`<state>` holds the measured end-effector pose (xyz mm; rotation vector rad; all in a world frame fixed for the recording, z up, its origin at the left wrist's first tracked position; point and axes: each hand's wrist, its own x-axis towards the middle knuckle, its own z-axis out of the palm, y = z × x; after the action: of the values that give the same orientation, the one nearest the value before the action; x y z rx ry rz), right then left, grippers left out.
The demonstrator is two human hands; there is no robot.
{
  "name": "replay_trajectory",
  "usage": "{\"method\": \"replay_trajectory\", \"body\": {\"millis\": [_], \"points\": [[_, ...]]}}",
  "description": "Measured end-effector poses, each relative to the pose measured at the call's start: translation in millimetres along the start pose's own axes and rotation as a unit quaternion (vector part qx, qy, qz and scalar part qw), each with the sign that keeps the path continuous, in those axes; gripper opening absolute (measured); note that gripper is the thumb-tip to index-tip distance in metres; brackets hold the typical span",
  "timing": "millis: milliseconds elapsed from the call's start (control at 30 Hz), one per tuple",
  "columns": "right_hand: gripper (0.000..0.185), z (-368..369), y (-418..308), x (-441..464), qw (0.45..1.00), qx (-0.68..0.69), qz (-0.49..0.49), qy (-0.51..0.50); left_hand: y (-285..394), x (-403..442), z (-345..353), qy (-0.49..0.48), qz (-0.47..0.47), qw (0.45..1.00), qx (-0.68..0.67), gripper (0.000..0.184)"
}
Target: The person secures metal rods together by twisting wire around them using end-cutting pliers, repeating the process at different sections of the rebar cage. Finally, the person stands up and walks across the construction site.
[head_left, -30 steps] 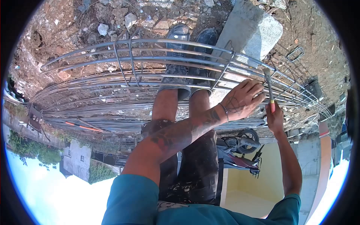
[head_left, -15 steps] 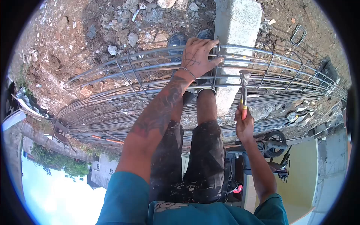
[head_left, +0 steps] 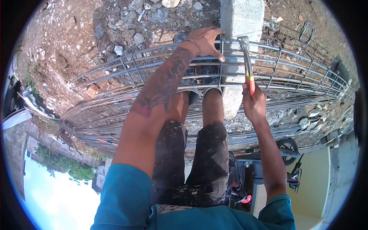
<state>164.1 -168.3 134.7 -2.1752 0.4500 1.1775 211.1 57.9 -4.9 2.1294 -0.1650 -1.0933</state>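
A long cage of steel bars [head_left: 151, 68] with cross ties curves across the view in front of my legs. My left hand [head_left: 205, 41] is curled over its upper bars beside a cross tie, the thumb below and the fingers bent over the top bar. In my right hand [head_left: 255, 100] is a metal-headed tool [head_left: 247, 61] with a red and yellow grip. The tool's head is over the top bars, to the right of my left hand. Whether the head touches a bar cannot be made out.
A pale concrete block [head_left: 247, 19] lies under the cage, beyond my boots. More thin bars [head_left: 96, 111] run below the cage. Rubble [head_left: 130, 38] covers the ground, and a bent steel ring [head_left: 307, 33] lies at the right. A motorbike [head_left: 287, 149] stands at the lower right.
My left hand has moved from near the tool to the cage's upper bars at the left and curled over them. The tool has shifted left, then up to the top bars. The view has turned.
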Motion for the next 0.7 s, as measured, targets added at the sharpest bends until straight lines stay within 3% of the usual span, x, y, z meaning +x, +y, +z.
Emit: {"method": "replay_trajectory", "body": {"millis": [33, 100, 133, 167, 367, 500, 700], "points": [[0.026, 1.4, 0.7, 4.3, 1.0, -0.001, -0.002, 0.0, -4.0, 11.8, -5.2, 0.002, -0.001, 1.0, 0.0, 0.105], [0.025, 4.3, 2.0, 12.6, 0.998, -0.064, -0.005, -0.027, 3.2, 27.8, -21.8, -0.178, -0.009, 0.984, -0.005, 0.11], [0.025, 2.8, 5.6, 18.6, 0.992, -0.097, -0.043, -0.062, 4.0, 25.1, -21.8, -0.166, 0.0, 0.986, 0.01, 0.112], [0.025, 1.5, 3.2, 20.0, 0.994, -0.079, -0.015, -0.08, 4.3, 20.5, -19.5, -0.173, -0.001, 0.985, 0.013, 0.112], [0.03, 4.9, 19.2, 7.8, 0.998, 0.046, 0.033, 0.004, 0.5, 8.0, -11.7, -0.101, 0.015, 0.995, 0.019, 0.104], [0.035, 1.5, 43.5, 1.8, 0.999, 0.048, 0.005, -0.005, 2.6, 5.6, -13.1, -0.111, -0.016, 0.993, 0.04, 0.1], [0.036, 14.0, 72.4, -40.3, 0.983, 0.17, 0.066, 0.026, 6.9, 5.9, -14.7, -0.115, -0.033, 0.989, 0.092, 0.102]]}}
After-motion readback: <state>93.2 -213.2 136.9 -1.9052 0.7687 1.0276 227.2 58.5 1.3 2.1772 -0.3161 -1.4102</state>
